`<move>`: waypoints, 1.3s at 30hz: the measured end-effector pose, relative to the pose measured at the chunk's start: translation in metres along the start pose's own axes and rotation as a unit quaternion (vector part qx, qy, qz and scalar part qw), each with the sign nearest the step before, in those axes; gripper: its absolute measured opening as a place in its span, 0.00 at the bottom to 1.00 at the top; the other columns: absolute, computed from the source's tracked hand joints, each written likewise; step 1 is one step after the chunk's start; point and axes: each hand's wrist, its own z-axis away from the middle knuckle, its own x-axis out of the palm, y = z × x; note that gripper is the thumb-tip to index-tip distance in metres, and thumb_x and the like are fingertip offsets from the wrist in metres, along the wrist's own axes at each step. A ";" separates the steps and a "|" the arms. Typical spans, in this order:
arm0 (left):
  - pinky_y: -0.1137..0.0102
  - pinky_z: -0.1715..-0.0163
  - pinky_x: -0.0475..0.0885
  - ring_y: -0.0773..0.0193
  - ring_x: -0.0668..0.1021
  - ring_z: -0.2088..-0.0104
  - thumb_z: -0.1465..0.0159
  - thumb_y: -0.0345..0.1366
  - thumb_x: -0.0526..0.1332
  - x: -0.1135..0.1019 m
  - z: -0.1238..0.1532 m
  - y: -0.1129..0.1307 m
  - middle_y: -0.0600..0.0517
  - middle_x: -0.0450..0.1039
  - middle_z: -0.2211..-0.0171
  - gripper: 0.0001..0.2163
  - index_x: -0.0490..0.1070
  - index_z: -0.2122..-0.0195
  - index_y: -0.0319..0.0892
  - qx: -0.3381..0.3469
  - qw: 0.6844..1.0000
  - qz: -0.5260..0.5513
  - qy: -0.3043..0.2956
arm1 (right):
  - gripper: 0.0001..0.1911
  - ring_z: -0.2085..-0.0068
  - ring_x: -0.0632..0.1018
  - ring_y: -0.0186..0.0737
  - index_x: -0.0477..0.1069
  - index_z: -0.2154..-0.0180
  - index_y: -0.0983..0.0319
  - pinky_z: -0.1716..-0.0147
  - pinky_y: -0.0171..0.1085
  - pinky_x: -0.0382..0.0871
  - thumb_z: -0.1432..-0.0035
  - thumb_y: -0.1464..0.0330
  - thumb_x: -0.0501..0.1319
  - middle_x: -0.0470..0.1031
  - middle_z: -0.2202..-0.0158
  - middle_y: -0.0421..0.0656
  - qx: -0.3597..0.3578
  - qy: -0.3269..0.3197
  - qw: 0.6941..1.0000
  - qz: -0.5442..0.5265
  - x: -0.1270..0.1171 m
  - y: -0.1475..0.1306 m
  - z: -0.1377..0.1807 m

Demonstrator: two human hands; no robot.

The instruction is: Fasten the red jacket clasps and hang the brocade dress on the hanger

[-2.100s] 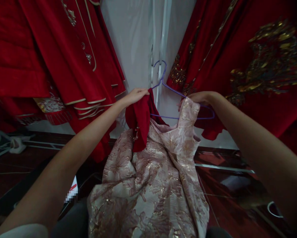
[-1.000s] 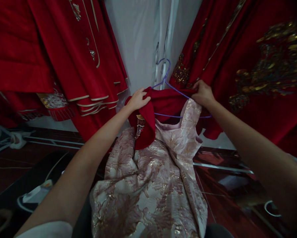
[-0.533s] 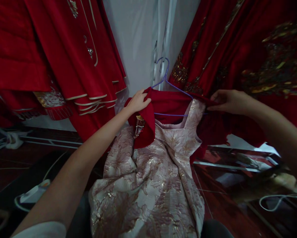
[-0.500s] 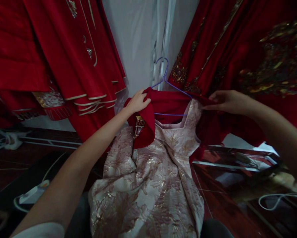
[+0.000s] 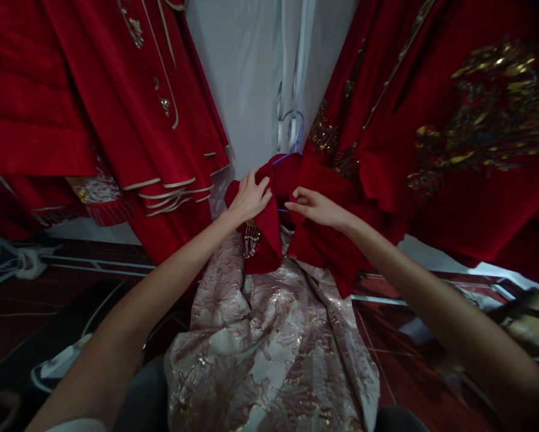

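Note:
A pink and gold brocade dress (image 5: 274,348) hangs on a purple wire hanger (image 5: 294,129), whose hook shows against the white wall. A short red velvet jacket (image 5: 323,240) is draped over the dress's shoulders. My left hand (image 5: 249,198) grips the jacket's left front panel, above a gold tasselled clasp (image 5: 251,237). My right hand (image 5: 312,207) pinches the edge of the jacket's right front panel. The two hands are close together at the chest of the garment. The hanger's bar is hidden under the red cloth.
Red velvet robes with cream piping (image 5: 116,108) hang at the left. Red robes with gold embroidery (image 5: 454,132) hang at the right. Below is a dark red glossy floor (image 5: 409,336) with white cables (image 5: 17,261) and a white object (image 5: 57,366) at the lower left.
My right hand has come in from the right shoulder of the hanger to the middle, drawing the red jacket's right panel across the pink dress's top. My left hand keeps its grip.

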 end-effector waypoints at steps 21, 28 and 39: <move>0.69 0.61 0.73 0.66 0.78 0.65 0.47 0.33 0.64 0.053 0.054 0.056 0.51 0.75 0.67 0.10 0.66 0.65 0.41 -0.252 0.811 0.524 0.063 | 0.20 0.59 0.74 0.37 0.68 0.59 0.60 0.52 0.42 0.68 0.56 0.64 0.67 0.72 0.61 0.43 -0.026 0.131 0.983 -0.124 0.018 0.036 0.038; 0.73 0.65 0.73 0.69 0.77 0.67 0.46 0.28 0.60 0.037 0.050 0.054 0.53 0.74 0.67 0.06 0.67 0.66 0.42 -0.177 0.880 0.440 -0.002 | 0.17 0.56 0.75 0.39 0.71 0.59 0.60 0.49 0.44 0.67 0.50 0.60 0.65 0.74 0.58 0.44 -0.035 0.145 0.983 -0.105 0.018 0.036 0.042; 0.74 0.71 0.72 0.67 0.77 0.70 0.43 0.34 0.58 0.014 0.042 0.060 0.52 0.75 0.69 0.05 0.67 0.65 0.43 -0.079 0.948 0.305 -0.040 | 0.14 0.59 0.77 0.39 0.72 0.60 0.59 0.56 0.40 0.73 0.48 0.61 0.63 0.75 0.58 0.44 -0.046 0.232 0.971 -0.043 0.029 0.031 0.043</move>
